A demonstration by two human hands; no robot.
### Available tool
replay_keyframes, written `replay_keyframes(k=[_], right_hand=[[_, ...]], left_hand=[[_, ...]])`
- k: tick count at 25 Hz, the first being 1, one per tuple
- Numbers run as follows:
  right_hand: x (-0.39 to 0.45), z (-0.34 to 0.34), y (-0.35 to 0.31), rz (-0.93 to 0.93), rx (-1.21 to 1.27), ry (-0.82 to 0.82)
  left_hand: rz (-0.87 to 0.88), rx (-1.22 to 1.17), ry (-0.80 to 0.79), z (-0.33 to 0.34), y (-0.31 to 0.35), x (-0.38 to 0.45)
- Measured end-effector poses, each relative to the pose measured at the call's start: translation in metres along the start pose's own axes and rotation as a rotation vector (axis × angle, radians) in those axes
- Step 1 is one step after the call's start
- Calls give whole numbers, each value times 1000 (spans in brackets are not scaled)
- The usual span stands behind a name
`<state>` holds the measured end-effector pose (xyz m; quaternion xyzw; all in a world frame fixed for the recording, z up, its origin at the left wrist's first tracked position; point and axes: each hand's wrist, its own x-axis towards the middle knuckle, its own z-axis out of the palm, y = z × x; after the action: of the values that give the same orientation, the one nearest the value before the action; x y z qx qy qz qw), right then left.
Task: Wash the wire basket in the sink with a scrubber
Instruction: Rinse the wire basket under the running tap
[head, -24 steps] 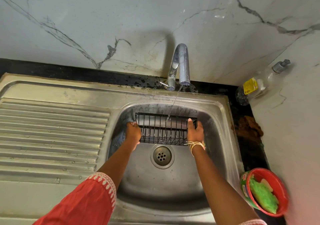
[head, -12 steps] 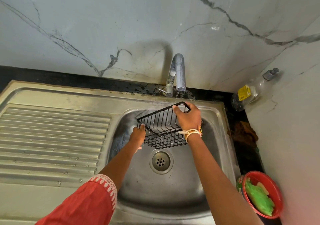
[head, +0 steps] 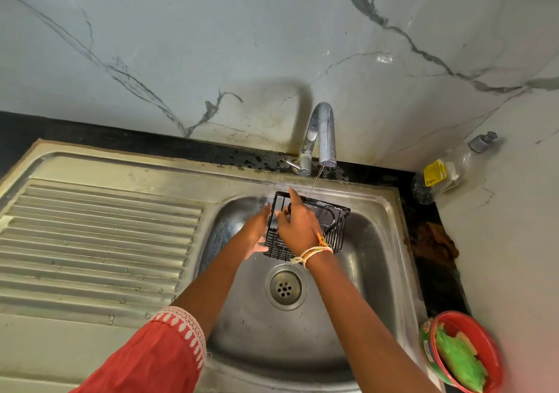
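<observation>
The black wire basket is held tilted over the steel sink, just under the tap, where a thin stream of water runs onto its far rim. My left hand holds its left side, fingers partly hidden behind the wires. From above, my right hand lies over the basket and grips it, with the index finger stretched to the far rim. The green scrubber lies in a red bowl at the sink's near right corner, away from both hands.
A ribbed steel drainboard fills the left. The drain sits below the basket. A clear soap dispenser bottle leans in the back right corner, with a brown cloth on the black counter strip beside the sink. Marble walls close off the back and right.
The basket has been turned from lying across the sink to standing tilted under the tap. My right hand moved from its right end to on top of it, and my left hand came closer in.
</observation>
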<state>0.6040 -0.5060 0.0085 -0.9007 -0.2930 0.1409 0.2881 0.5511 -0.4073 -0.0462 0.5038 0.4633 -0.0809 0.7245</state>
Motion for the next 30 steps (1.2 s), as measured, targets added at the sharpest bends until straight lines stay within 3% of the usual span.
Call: replay_keyframes(k=[4, 8, 14, 17, 19, 23, 25, 26, 30], right_hand=[[1, -3, 1, -160, -55, -30], [-5, -6, -4, -134, -303, 32], [-19, -15, 29, -129, -486, 339], [-24, -16, 55, 53, -492, 294], [-29, -6, 51, 67, -497, 275], [-24, 7, 26, -281, -515, 61], [-11, -5, 31, -353, -529, 11], [-5, -12, 37, -303, -533, 27], [4, -30, 57, 176, -506, 139]], left_hand=[[139, -18, -2, 7, 19, -11], [331, 96, 93, 16, 22, -9], [181, -25, 92, 19, 23, -13], [175, 11, 106, 23, 27, -17], [241, 98, 92, 26, 26, -20], [374, 197, 101, 22, 20, -18], [380, 165, 111, 17, 19, -14], [401, 146, 113, 16, 19, -13], [488, 126, 115, 22, 18, -12]])
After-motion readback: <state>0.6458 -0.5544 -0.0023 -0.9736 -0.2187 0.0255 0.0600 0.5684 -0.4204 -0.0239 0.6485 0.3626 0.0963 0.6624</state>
